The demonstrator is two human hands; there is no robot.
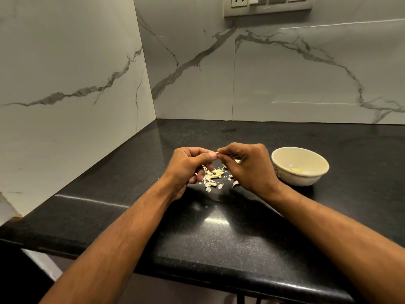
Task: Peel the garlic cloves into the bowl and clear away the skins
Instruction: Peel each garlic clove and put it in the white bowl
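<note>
Pinching together above the speckled black stone counter (219,238), the left hand (186,167) and right hand (247,165) were clamped on a small garlic clove (217,153). Papery pale skins (211,177) were scattered beneath; the cream round bowl (282,160) was set just beside the right hand.

Black speckled countertop (219,242) meets white veined marble walls (285,73) — a switch panel (268,5) sits high up.
</note>
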